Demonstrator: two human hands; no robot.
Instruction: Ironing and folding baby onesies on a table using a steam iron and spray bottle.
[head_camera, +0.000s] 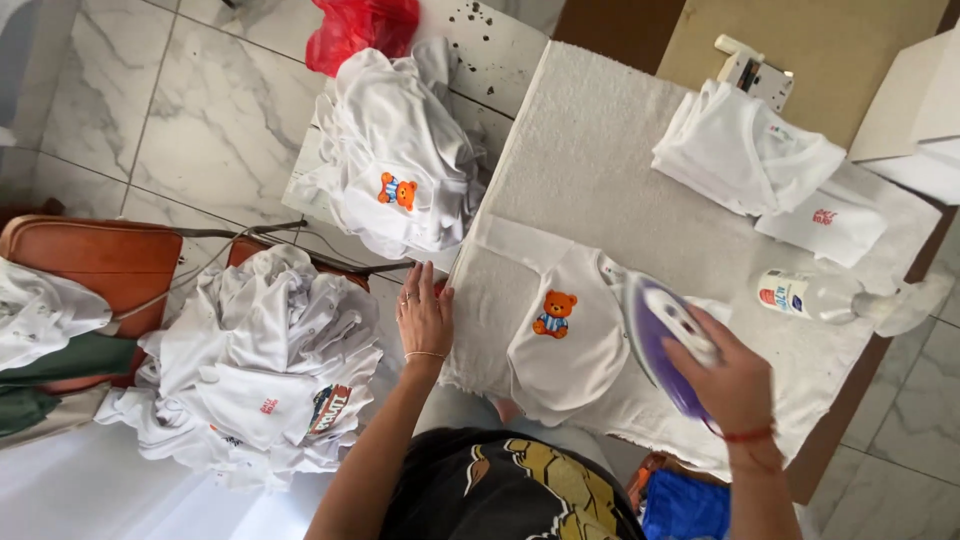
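Head view: a purple and white plastic clothes iron (662, 338) sits right of centre in the frame, its long axis slanting from upper left to lower right, nose toward the upper left. The right hand (728, 378) has its fingers (690, 352) clenched around the handle. Under it lies a small white cotton garment with an orange bear print (565, 335) on the white towel-covered worktop (600, 160). The left hand (424, 318) rests flat at the towel's left edge, fingers released and spread, grasping nothing. A clear spray bottle (825, 297) lies at right
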